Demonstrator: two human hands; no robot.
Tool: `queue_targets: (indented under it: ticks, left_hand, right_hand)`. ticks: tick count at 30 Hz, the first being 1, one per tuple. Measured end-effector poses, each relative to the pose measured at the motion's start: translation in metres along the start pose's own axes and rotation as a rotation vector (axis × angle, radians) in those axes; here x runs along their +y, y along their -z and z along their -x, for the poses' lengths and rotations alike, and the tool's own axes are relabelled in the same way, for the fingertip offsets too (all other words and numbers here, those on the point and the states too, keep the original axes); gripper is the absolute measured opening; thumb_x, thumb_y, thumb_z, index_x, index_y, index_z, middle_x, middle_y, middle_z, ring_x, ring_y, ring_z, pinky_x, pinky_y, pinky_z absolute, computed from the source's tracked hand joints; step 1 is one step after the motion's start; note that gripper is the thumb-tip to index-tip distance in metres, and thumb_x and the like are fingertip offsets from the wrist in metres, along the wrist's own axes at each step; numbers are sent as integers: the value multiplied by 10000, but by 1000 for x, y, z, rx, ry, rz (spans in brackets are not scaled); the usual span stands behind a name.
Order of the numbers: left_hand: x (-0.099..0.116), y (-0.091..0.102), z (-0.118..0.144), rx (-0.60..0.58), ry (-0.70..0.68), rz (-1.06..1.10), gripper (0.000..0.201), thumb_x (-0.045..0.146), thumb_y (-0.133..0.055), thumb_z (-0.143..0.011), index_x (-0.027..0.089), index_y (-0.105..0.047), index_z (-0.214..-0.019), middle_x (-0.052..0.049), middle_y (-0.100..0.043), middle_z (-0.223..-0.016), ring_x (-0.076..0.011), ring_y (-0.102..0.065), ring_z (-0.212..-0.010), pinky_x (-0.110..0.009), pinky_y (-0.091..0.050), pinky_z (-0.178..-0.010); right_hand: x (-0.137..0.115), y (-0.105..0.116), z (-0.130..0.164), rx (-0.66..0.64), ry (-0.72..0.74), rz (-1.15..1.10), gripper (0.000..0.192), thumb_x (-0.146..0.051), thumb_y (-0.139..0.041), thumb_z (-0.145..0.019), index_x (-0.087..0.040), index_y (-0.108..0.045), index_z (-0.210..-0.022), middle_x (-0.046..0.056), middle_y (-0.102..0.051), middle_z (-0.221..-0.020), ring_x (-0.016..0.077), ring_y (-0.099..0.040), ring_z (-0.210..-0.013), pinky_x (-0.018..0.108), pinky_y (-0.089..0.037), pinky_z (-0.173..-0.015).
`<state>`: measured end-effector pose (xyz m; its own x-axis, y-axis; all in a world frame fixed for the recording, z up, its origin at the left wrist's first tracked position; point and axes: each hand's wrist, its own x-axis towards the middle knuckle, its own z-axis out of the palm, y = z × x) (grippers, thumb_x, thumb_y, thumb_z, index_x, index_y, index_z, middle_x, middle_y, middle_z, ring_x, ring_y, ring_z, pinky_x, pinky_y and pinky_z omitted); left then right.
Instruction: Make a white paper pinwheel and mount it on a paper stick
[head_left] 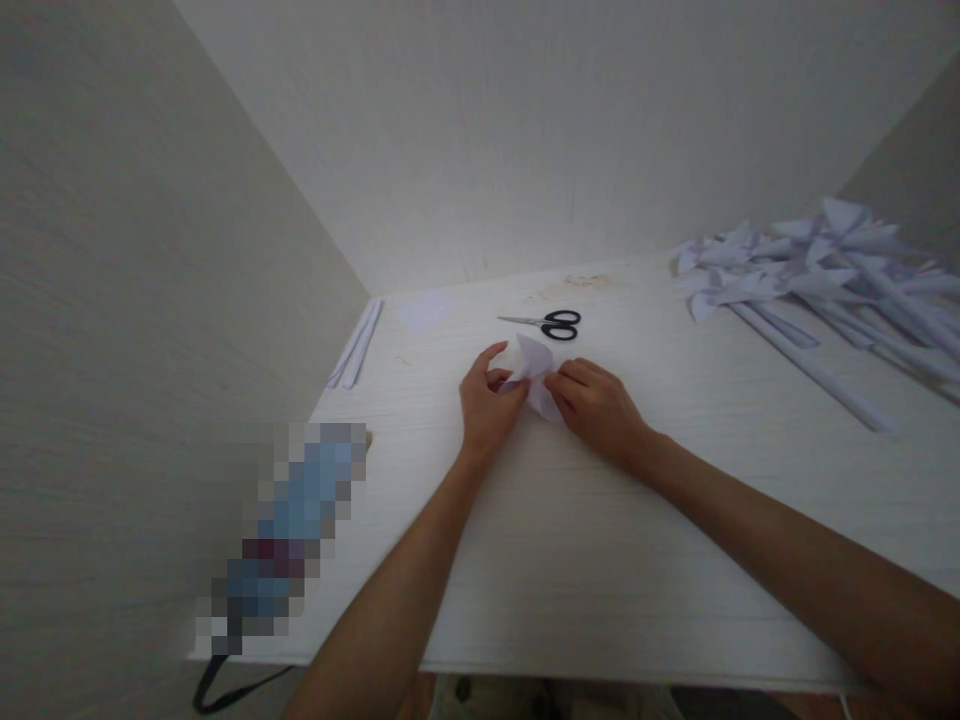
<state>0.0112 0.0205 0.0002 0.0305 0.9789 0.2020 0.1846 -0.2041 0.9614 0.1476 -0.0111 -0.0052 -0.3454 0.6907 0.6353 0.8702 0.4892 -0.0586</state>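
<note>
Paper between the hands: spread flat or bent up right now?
Bent up: the paper curves between the left hand and right hand, with one flap sticking up. Whether it's creased, I cannot tell.

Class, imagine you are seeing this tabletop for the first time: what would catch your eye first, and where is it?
Probably the heap of white paper pinwheels, piled at the far right of the table. Next, near the middle, the left hand and right hand hold a curled piece of white paper. Just beyond it lie black-handled scissors, blades pointing left.
</note>
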Motion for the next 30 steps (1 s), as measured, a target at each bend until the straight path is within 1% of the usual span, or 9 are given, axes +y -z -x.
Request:
queue_targets:
  ticks: [4,7,12,20,25,30]
  left_hand:
    - [1,0,0,-19,-2,24,564,112,-590,-573,131,-478,-1126,6,-625,-634,-94,-562,-558,-194,-419,-530]
    - [0,1,0,-31,-4,34,569,112,-592,-573,135,-472,-1128,5,-630,-642,-96,-564,-566,-198,-421,-540]
    - [0,2,-1,-48,4,52,581,126,-604,-571,138,-466,-1135,-7,-640,-668,-103,-570,-587,-205,-425,-553]
    - [-1,3,-1,-58,12,69,584,132,-604,-568,143,-469,-1136,-7,-640,-675,-110,-575,-597,-215,-431,-568]
    - [-3,2,-2,-53,6,45,559,151,-614,-572,140,-480,-1114,-15,-642,-683,-116,-578,-605,-218,-436,-563]
    - [-2,2,-2,-53,12,55,565,166,-632,-568,134,-483,-1112,-14,-643,-669,-120,-583,-605,-217,-439,-564]
  right_hand:
    - [3,-1,0,3,-92,-136,223,-112,-426,-813,-120,-617,-698,81,-573,-685,159,-498,-659,255,-397,-619]
    - [6,-3,0,27,-130,-219,214,-115,-434,-806,-112,-620,-701,86,-572,-685,160,-503,-661,258,-405,-618]
    - [10,-7,2,61,-174,-312,201,-116,-443,-799,-134,-622,-709,70,-568,-701,152,-513,-671,258,-416,-629]
    - [11,-8,2,82,-188,-346,198,-130,-444,-801,-153,-623,-718,56,-566,-695,149,-512,-665,266,-425,-626]
    - [10,-7,1,67,-187,-329,200,-125,-450,-798,-153,-631,-717,57,-572,-689,152,-517,-667,266,-428,-626]
    - [11,-7,2,91,-170,-322,196,-116,-457,-796,-145,-636,-723,61,-583,-691,156,-525,-671,268,-436,-625]
